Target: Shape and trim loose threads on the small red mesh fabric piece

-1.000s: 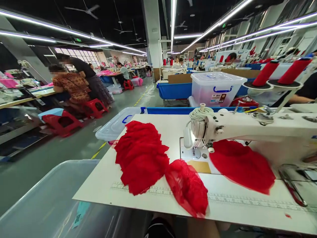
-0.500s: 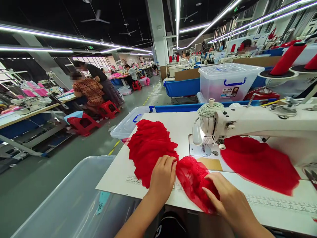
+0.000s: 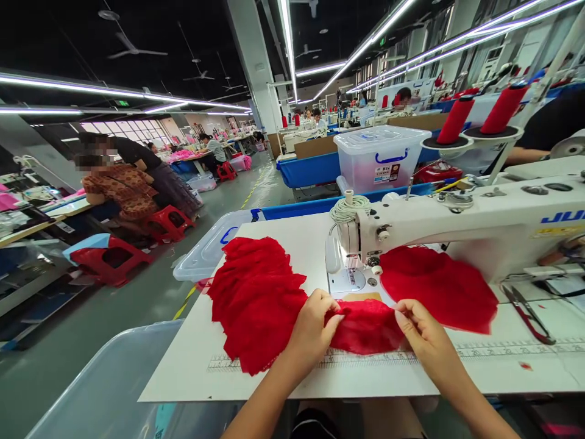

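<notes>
A small red lace piece (image 3: 365, 326) lies on the white table (image 3: 274, 381) in front of the white sewing machine (image 3: 457, 225). My left hand (image 3: 315, 329) pinches its left end and my right hand (image 3: 423, 335) pinches its right end, stretching it flat. A large pile of red lace (image 3: 256, 299) sits just left of my left hand. Another red lace stack (image 3: 439, 286) lies under the machine arm, behind my right hand. The needle area (image 3: 351, 274) is just beyond the held piece.
Scissors (image 3: 525, 311) lie at the table's right. Two red thread cones (image 3: 479, 116) stand behind the machine. Clear plastic bins sit at the near left (image 3: 100, 390) and far left (image 3: 210, 247). A lidded bin (image 3: 379, 155) stands beyond. People sit at benches across the aisle (image 3: 123, 189).
My hands came into view and took hold of the small lace piece. They have drawn it up from the table edge toward the machine and spread it sideways.
</notes>
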The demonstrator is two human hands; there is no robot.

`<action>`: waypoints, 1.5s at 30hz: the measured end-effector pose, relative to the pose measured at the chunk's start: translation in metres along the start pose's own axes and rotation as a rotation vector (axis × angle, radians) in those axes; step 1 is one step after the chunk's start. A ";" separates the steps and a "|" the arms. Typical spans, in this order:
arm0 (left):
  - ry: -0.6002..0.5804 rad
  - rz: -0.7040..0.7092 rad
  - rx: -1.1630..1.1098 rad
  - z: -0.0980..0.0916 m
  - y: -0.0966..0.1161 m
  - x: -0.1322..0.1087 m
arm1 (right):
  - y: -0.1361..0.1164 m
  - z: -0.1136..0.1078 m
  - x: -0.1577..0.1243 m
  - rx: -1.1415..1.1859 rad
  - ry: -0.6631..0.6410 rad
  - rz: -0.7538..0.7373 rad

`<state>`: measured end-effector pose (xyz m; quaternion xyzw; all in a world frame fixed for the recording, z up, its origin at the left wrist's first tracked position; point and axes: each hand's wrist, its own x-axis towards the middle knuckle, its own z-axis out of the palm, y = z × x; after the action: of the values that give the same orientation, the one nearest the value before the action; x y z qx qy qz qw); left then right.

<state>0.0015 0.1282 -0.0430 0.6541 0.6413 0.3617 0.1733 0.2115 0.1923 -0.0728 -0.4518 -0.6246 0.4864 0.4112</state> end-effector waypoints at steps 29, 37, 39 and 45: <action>0.027 -0.134 -0.241 -0.007 -0.008 -0.006 | -0.007 0.023 0.007 0.221 0.043 0.023; 0.029 -0.050 -0.199 -0.005 0.002 -0.012 | -0.010 0.027 0.002 0.177 -0.058 -0.001; 0.002 0.090 -0.117 -0.001 0.011 -0.016 | -0.016 0.029 -0.001 0.113 -0.216 -0.062; -0.001 -0.041 -0.230 0.001 0.016 -0.017 | -0.019 0.018 -0.004 0.129 -0.242 -0.101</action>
<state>0.0155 0.1099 -0.0368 0.6170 0.6086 0.4289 0.2549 0.1921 0.1822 -0.0583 -0.3306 -0.6591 0.5551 0.3848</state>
